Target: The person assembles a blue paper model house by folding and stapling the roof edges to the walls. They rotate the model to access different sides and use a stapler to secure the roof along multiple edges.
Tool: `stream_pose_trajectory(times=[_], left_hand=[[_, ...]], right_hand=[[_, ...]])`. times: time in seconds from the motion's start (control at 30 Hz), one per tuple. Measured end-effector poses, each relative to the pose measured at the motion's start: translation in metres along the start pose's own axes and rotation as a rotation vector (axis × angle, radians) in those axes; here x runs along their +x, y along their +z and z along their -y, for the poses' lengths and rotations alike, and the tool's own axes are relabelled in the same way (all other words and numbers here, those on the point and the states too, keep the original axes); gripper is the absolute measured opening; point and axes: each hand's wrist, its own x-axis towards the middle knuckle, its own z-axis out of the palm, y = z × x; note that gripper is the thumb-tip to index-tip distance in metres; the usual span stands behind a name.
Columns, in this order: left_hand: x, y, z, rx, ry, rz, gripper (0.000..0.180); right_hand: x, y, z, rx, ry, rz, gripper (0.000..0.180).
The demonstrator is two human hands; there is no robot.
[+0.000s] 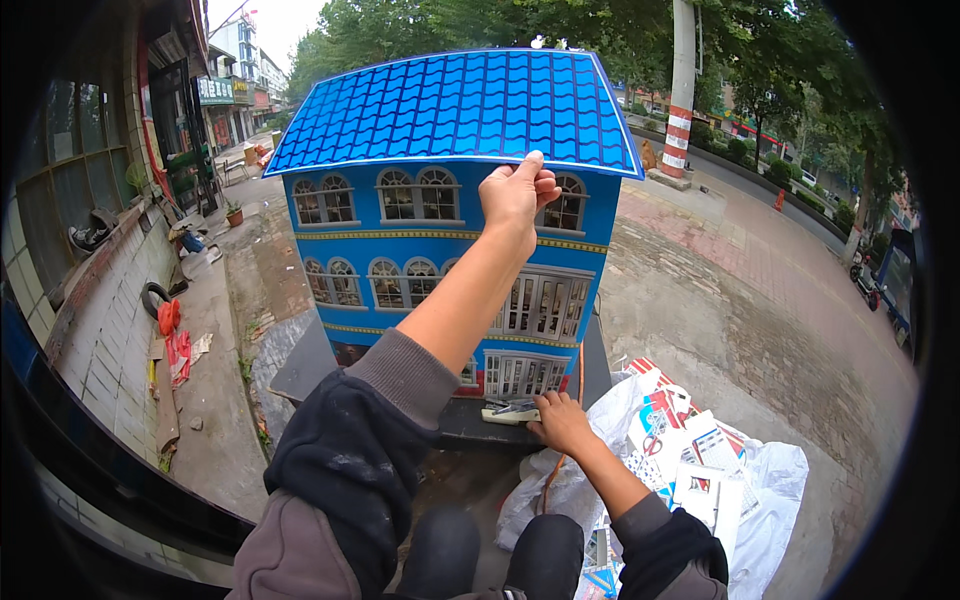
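A model house (440,265) of printed board, with blue walls and grey windows, stands upright in front of me. Its roof (460,110) is bright blue with a wavy tile pattern and a pale rim. My left hand (515,195) pinches the roof's near edge, right of the middle, thumb on top and fingers curled below. Low down, my right hand (565,422) rests its fingers at the edge of the black stand (465,425). Those fingers lie beside the right end of a cream-and-grey hand tool (510,411), whose kind I cannot make out.
To the right, a white sack (775,470) lies spread on the ground, bearing printed sheets (710,495) and red-handled scissors (653,445). An orange cord (551,480) runs down beside the stand. A tiled wall and red plastic bags (172,335) are at left; a striped pole (677,130) stands behind.
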Motion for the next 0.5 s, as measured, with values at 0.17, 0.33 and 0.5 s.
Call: stream_pose_trajectory(times=[0.17,0.33,0.5], left_hand=[[0.001,0.000,0.003,-0.016,0.010,0.000,0.017],[0.002,0.000,0.004,-0.053,-0.016,0.010,0.020],[0.001,-0.001,0.003,-0.013,-0.038,0.006,0.022]], right_hand=[[-0.013,0.058,-0.031,-0.052,0.001,-0.112,0.063],[-0.010,0.069,-0.035,-0.040,-0.043,-0.177,0.055],[0.003,0.076,-0.012,-0.315,0.105,-0.050,0.054]])
